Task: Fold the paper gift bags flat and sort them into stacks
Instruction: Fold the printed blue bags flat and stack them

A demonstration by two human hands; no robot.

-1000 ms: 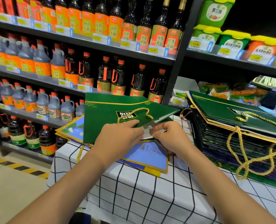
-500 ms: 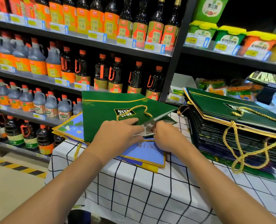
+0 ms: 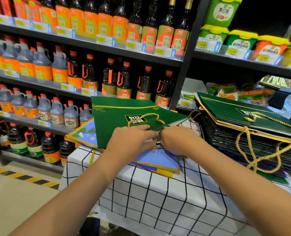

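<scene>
Hands closer together now than moment ago. I see left hand (image 3: 132, 142) flat, pressing green bag (image 3: 124, 123); right hand (image 3: 173, 140) pinching its near edge. Bag lies on blue bags (image 3: 160, 160), on table (image 3: 158, 193). Fold nearly flat, I think.

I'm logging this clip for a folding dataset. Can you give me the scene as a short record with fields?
setting: shop aisle, sauce bottles on shelves
surface: checked tablecloth
bag in work: green gift bag, on blue gift bags
left hand: fingers straight, pressing the green bag's near edge
right hand: at the same edge, grip hidden
finished stack: right side, green bag on top
</scene>
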